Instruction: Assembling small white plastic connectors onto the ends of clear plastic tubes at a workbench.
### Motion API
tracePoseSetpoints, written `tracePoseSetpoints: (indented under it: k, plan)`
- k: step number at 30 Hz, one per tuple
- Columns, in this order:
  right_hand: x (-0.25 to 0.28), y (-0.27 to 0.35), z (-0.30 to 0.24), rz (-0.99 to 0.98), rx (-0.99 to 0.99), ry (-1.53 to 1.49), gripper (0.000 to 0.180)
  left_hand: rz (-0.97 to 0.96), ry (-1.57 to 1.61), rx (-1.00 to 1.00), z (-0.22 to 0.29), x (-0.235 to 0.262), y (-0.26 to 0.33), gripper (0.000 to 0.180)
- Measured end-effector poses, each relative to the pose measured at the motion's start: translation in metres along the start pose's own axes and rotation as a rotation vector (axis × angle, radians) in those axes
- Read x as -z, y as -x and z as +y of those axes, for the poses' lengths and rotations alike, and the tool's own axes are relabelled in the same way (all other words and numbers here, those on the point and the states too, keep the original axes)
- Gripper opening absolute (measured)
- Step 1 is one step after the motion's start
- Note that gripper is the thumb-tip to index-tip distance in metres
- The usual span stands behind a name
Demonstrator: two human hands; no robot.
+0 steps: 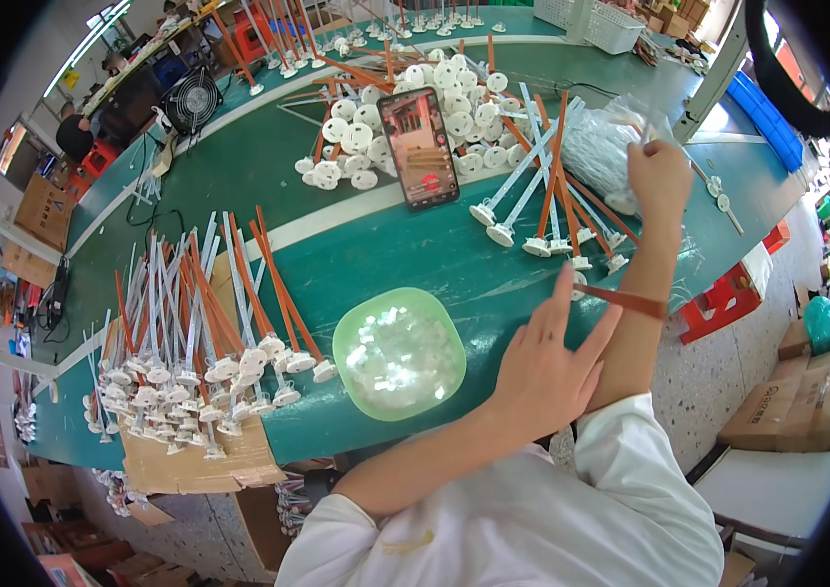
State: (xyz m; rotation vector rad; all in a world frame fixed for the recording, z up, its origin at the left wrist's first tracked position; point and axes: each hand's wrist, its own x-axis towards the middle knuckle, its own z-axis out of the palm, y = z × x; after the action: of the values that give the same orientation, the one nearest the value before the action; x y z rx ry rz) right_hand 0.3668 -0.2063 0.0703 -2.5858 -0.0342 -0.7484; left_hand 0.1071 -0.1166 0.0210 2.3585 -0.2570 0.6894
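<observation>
Fingers of the left hand (537,374) are spread beside a brown strip (630,299), right of the green bowl (395,412); its long axis runs nearly crosswise, white disc (579,285) left, plain end right. Right hand (661,178): grip unclear, near a clear plastic bag (596,147). Propped phone (422,152) stands beyond. Bowl contains shiny clear pieces (400,357).

A wide green-topped desk (336,279) spreads beneath the left fingers (559,311); right of them, a red plastic stool (718,305) stands on speckled grey flooring (671,391); far beyond, to their left, glows a long white tube light (89,47).
</observation>
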Motion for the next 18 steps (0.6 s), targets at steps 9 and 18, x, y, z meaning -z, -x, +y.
tracePoseSetpoints:
  k: [9,18]
  plan:
    - [-0.007,0.047,0.014,-0.354,0.178,-0.018,0.027,-0.069,-0.085,0.117,-0.029,-0.007,-0.019,0.069]
    - [0.069,0.168,0.017,-0.624,0.722,-0.719,0.032,0.021,0.181,0.071,-0.018,0.032,0.012,0.055]
